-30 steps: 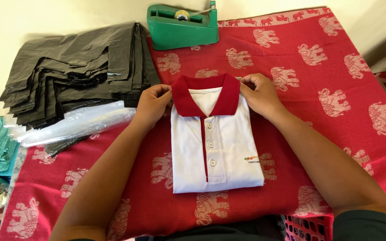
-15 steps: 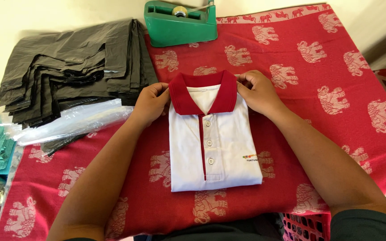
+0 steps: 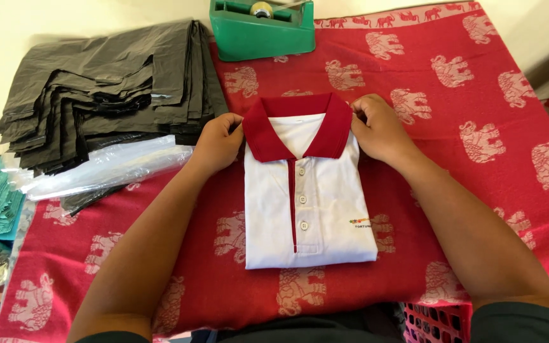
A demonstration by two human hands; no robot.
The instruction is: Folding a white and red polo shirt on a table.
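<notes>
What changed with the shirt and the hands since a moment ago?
Hardly anything. The left hand and right hand still pinch the two sides of the red collar of the folded white polo shirt; the fingers only shifted slightly. The shirt stays flat on the red elephant cloth. The green tape dispenser and grey bags did not move.

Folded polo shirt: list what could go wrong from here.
1. Both hands, left hand and right hand, pinch only the top corners by the red collar. If lifted that way, the folded polo shirt could sag open and lose its fold.
2. The clear plastic bags lie close beside the left forearm; a sideways sweep might push them off the red elephant cloth.
3. Uneven tugging could skew the collar.
</notes>
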